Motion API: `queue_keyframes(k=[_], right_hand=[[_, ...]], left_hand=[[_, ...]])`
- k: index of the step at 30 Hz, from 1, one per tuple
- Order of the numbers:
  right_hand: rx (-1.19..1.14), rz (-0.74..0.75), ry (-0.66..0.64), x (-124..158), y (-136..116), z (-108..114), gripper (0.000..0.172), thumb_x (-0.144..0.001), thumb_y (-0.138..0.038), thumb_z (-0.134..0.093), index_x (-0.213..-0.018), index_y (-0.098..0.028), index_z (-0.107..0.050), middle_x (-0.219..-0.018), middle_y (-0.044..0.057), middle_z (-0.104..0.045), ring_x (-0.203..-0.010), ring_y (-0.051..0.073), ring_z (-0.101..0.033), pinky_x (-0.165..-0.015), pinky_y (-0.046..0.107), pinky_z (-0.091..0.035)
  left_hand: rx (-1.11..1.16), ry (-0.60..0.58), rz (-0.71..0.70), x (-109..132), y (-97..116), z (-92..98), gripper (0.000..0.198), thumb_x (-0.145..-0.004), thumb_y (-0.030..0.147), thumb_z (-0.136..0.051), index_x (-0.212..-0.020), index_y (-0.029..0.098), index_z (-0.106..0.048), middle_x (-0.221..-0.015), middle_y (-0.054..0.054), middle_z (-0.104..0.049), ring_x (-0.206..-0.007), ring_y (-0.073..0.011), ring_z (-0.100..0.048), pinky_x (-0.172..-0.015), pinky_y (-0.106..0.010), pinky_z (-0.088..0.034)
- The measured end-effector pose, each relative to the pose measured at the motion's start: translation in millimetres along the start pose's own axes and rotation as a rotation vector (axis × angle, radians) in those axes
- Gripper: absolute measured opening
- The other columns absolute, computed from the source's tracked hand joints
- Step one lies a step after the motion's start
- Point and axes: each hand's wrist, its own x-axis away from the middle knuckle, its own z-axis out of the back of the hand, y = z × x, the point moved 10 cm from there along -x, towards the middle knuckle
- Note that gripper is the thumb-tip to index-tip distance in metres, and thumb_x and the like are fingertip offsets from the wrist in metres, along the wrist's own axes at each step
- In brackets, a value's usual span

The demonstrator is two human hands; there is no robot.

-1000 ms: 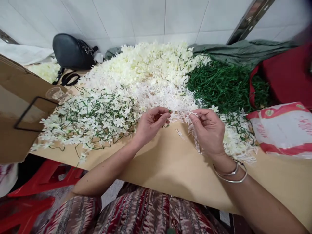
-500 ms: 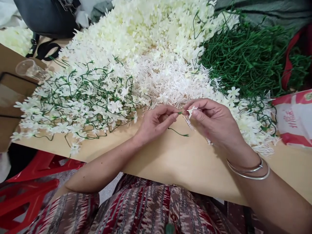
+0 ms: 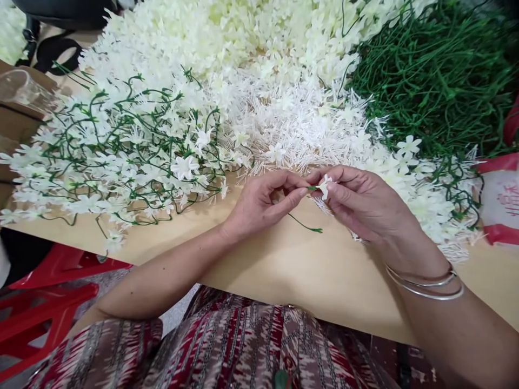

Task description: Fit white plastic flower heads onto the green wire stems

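My left hand [image 3: 270, 202] pinches a thin green plastic stem [image 3: 304, 222] between thumb and forefinger; one end of it hangs below the fingers. My right hand [image 3: 360, 202], with two silver bangles at the wrist, is closed on a small white artificial flower [image 3: 325, 186]. The stem's green tip meets the flower's base between the two hands; whether it is pushed in cannot be made out. White stamen threads [image 3: 320, 204] show beneath the right fingers. Both hands are just above the table [image 3: 292, 270], near the front of the white stamen pile [image 3: 279, 124].
Flowers on green stems [image 3: 133, 151] lie in a heap at left. Loose cream petals [image 3: 227, 38] fill the back, and a mound of green stems [image 3: 438, 86] lies back right. A red-and-white packet [image 3: 503, 200] sits at far right, a clear plastic cup [image 3: 24, 86] at far left. Red stools [image 3: 44, 313] stand below.
My hands have come closer together, and the stem tip now touches the flower. The flower is turned a little in my right fingers. The view has shifted slightly, closer to the table.
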Motion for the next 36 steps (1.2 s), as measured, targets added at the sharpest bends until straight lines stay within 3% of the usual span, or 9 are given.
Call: queue_keyframes(k=[13, 22, 27, 36], right_hand=[[0.092, -0.027, -0.004, -0.8, 5.2, 4.3, 0.033, -0.072, -0.054, -0.096, -0.073, -0.029, -0.074, -0.097, 0.002, -0.076, -0.088, 0.020, -0.068, -0.087, 0.041, -0.060], [0.092, 0.024, 0.125, 4.5, 8.2, 4.1, 0.033, -0.074, -0.050, -0.095, -0.076, -0.028, -0.072, -0.104, 0.002, -0.077, -0.097, 0.021, -0.072, -0.095, 0.042, -0.058], [0.138, 0.025, 0.102, 4.4, 9.7, 4.1, 0.029, -0.078, -0.052, -0.093, -0.078, -0.030, -0.074, -0.107, 0.003, -0.078, -0.101, 0.023, -0.072, -0.097, 0.044, -0.058], [0.165, -0.002, 0.033, 1.6, 9.8, 0.6, 0.028, -0.079, -0.053, -0.092, -0.075, -0.031, -0.073, -0.104, 0.003, -0.077, -0.100, 0.024, -0.071, -0.095, 0.044, -0.058]], left_hand=[[-0.134, -0.007, -0.028, 0.0, 9.0, 0.6, 0.027, -0.104, 0.044, -0.065, -0.093, 0.021, -0.073, -0.083, -0.004, -0.075, -0.071, -0.0144, -0.062, -0.066, -0.030, -0.052], [-0.171, 0.016, -0.062, 2.3, 8.3, 0.9, 0.031, -0.106, 0.045, -0.064, -0.090, 0.019, -0.066, -0.079, -0.002, -0.073, -0.067, -0.0127, -0.063, -0.063, -0.025, -0.049], [-0.197, 0.022, -0.079, 3.8, 8.8, 0.4, 0.020, -0.105, 0.033, -0.065, -0.092, 0.019, -0.066, -0.080, -0.001, -0.072, -0.070, -0.0131, -0.064, -0.068, -0.025, -0.051], [-0.247, 0.003, -0.079, 3.7, 8.0, -1.1, 0.015, -0.105, 0.029, -0.064, -0.093, 0.020, -0.067, -0.083, -0.002, -0.074, -0.072, -0.0137, -0.065, -0.070, -0.027, -0.051]])
